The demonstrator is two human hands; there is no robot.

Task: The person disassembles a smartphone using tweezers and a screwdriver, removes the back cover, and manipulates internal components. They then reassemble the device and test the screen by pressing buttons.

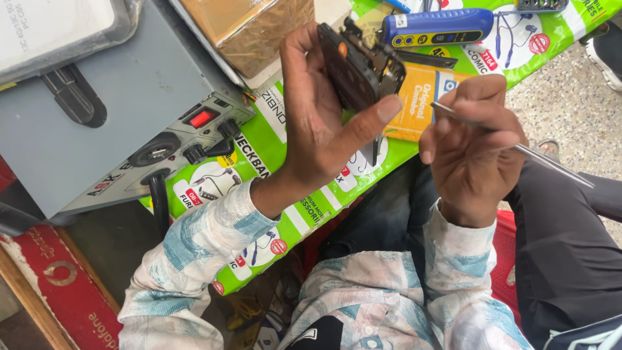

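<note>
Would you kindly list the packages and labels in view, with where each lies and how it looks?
Green printed sheet: covers the bench, white earphone pictures, red badges.
Orange packet: flat, rectangular, beside the left hand.
Brown box: top centre, plastic-wrapped.
Blue device: top, yellow label marks.

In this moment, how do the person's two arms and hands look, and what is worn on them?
Both hands, left hand and right hand, are bare: no gloves, rings or watch visible. Both arms wear long sleeves of one shirt, off-white with a patchy print in pale blue and pink-beige. The cuffs end at the wrists, and the same fabric covers the chest.
</note>
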